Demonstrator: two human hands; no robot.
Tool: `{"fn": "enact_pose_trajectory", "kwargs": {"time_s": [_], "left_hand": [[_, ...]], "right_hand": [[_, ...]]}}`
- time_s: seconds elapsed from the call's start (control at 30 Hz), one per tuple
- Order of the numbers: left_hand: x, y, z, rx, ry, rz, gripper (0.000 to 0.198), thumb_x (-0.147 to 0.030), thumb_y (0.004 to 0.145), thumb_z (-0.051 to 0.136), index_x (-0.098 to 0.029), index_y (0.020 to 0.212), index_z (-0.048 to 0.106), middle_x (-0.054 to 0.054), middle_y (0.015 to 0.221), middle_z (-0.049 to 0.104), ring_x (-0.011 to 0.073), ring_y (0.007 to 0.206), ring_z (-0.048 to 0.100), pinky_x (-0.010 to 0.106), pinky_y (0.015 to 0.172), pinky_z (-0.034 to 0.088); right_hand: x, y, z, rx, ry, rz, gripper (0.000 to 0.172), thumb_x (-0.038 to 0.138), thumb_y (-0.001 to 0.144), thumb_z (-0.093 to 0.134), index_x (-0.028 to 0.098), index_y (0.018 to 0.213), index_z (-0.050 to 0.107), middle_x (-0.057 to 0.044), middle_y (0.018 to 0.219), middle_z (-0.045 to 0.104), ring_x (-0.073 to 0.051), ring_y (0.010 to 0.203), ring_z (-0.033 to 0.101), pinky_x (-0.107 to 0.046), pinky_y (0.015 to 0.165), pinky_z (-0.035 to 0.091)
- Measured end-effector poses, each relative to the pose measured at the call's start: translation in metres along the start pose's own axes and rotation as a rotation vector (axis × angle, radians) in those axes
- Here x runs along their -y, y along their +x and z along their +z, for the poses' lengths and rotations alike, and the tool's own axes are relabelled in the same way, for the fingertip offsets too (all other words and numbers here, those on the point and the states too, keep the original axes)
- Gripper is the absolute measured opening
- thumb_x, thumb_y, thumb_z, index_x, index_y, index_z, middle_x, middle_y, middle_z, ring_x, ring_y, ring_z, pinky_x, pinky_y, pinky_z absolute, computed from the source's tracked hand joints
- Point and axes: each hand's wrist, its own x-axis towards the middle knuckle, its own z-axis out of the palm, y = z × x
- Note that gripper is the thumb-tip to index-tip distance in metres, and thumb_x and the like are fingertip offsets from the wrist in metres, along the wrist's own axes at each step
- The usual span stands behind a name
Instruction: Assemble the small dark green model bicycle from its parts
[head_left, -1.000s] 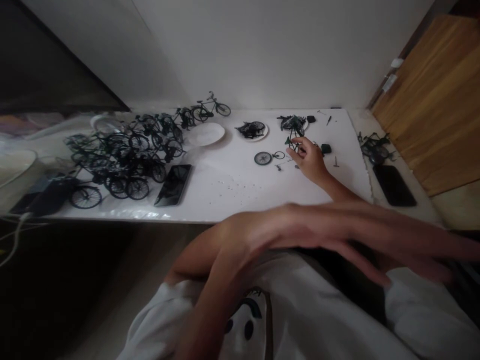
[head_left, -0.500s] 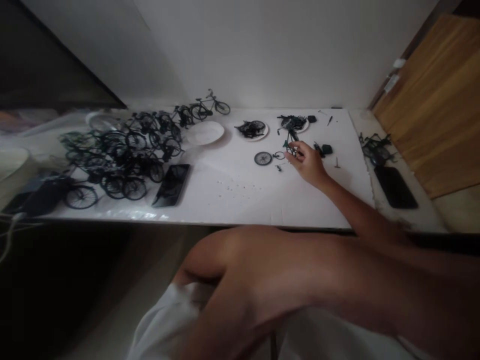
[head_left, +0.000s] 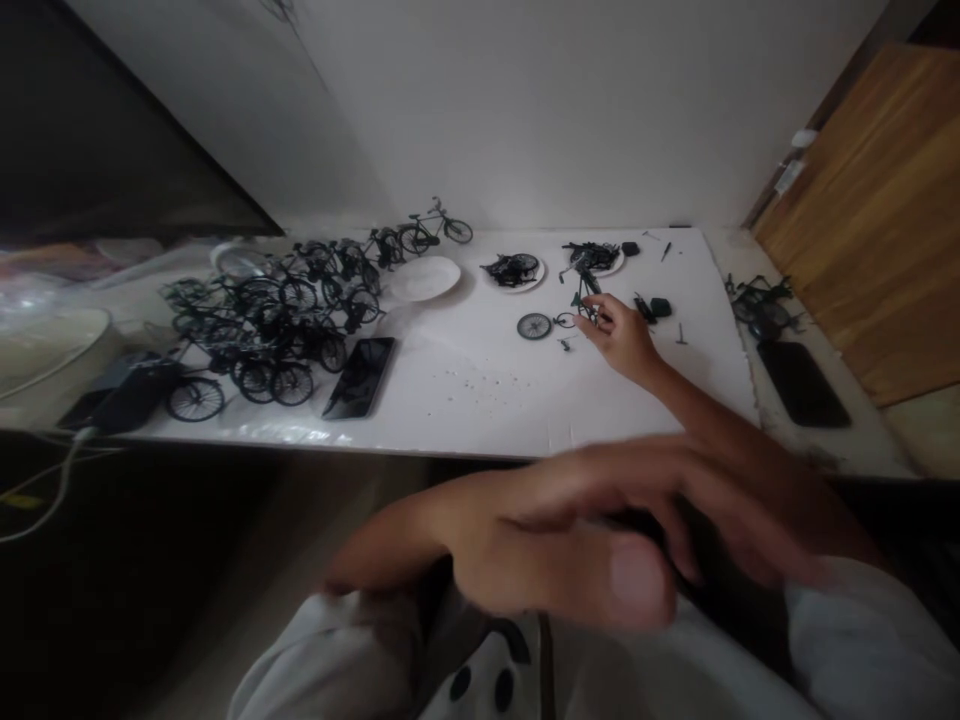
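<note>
Change in last sec is mostly L hand (head_left: 547,545): 1 s ago it's stretched out & blurred across the person's front, half a sec ago it's a big blur at the bottom of view, now it's rolled thumb-toward-cam, fingers loosely bent, thumb well apart. Nothing visible in it, tho inner side's partly hidden. R hand (head_left: 624,340) basically same spot over the surface (head_left: 465,430), thumb + fingers pinched on a mini bike frame (head_left: 583,285), roughly upright; exact contact pt too small to tell. Frame's in front of the RH parts plate (head_left: 619,263), w/ small ring part (head_left: 565,320) just beside R hand, spoked wheel (head_left: 535,326) left of that. Re the work: no real progress IMO, L hand isn't on the frame or any part, so one-handed hold rn. Wheel's loose on surface, not on the frame. Bike cluster (head_left: 281,320) unchanged afaict.
</note>
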Motion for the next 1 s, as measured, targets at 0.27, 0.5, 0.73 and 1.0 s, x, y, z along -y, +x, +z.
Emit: {"fn": "enact_pose_trajectory", "kwargs": {"time_s": [0.27,0.5,0.73,1.0], "left_hand": [[0.119,-0.053,0.047,-0.744,0.27,-0.863,0.033,-0.048,0.106,0.052,-0.027,0.108,0.078,0.008,0.095,0.081,0.0277,0.079,0.073,0.04,0.075,0.055],[0.202,-0.139,0.054,-0.785,0.421,-1.366,0.044,-0.046,0.101,0.059,-0.015,0.124,0.08,0.02,0.137,0.076,0.0377,0.122,0.072,0.047,0.099,0.058],[0.224,-0.123,0.055,-0.643,0.454,-1.623,0.051,-0.045,0.104,0.054,-0.006,0.12,0.082,0.029,0.124,0.078,0.0461,0.121,0.072,0.053,0.097,0.056],[0.223,-0.123,0.06,-0.673,0.467,-1.564,0.049,-0.036,0.106,0.049,-0.002,0.121,0.08,0.029,0.129,0.075,0.045,0.123,0.07,0.054,0.1,0.054]], "right_hand": [[0.0,0.0,0.004,0.009,-0.053,0.04,0.039,0.053,0.095,0.078,0.023,0.119,0.074,-0.007,0.098,0.075,-0.021,0.085,0.071,-0.032,0.079,0.059],[-0.002,0.0,0.011,0.069,-0.131,-0.013,0.04,0.053,0.099,0.073,0.02,0.122,0.074,0.004,0.071,0.056,-0.016,0.066,0.054,-0.031,0.072,0.048],[-0.011,0.001,0.013,0.036,-0.135,-0.046,0.044,0.058,0.097,0.074,0.019,0.118,0.074,0.005,0.065,0.05,-0.016,0.062,0.051,-0.033,0.072,0.048],[-0.006,0.001,0.011,0.029,-0.081,-0.034,0.046,0.06,0.097,0.074,0.019,0.119,0.073,-0.007,0.092,0.072,-0.021,0.084,0.069,-0.035,0.079,0.057]]}}
